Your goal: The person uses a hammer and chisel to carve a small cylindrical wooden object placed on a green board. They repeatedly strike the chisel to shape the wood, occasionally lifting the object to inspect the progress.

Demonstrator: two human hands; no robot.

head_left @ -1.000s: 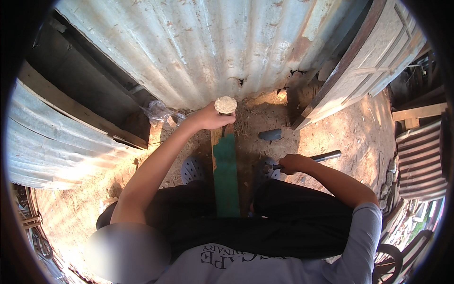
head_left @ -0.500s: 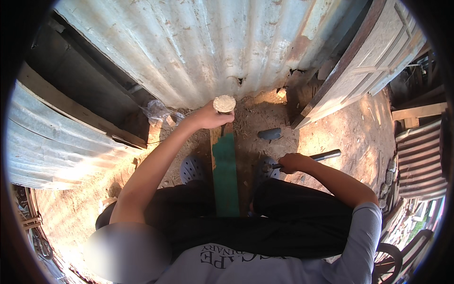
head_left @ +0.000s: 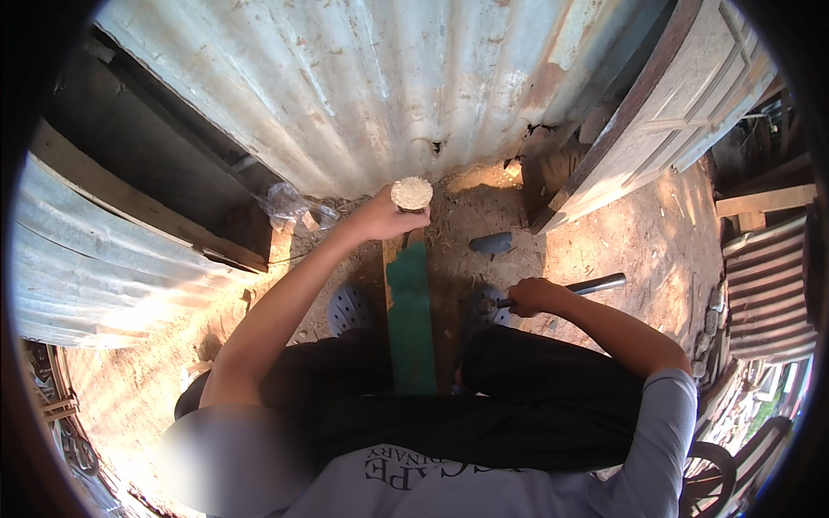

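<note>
My left hand (head_left: 389,217) is closed around an upright wooden piece (head_left: 412,193) with a pale, rough, round top. It stands above the far end of a plank (head_left: 409,319) that runs between my legs. Green covers most of the plank, with bare wood at its far end and left edge. My fingers hide the lower part of the wooden piece, so I cannot tell whether it touches the plank. Off to the right, my right hand (head_left: 537,297) grips a dark metal bar (head_left: 598,284) held almost level beside my right foot, apart from the plank.
A corrugated metal wall (head_left: 363,95) rises ahead, and a panelled wooden door (head_left: 665,121) leans at the right. On the dirt floor lie a dark grey block (head_left: 491,243) and a clear plastic bag (head_left: 289,203). My clogs (head_left: 349,311) flank the plank.
The wooden piece and my left hand have shifted very slightly nearer and to the right. My right hand and the metal bar stay almost where they were.
</note>
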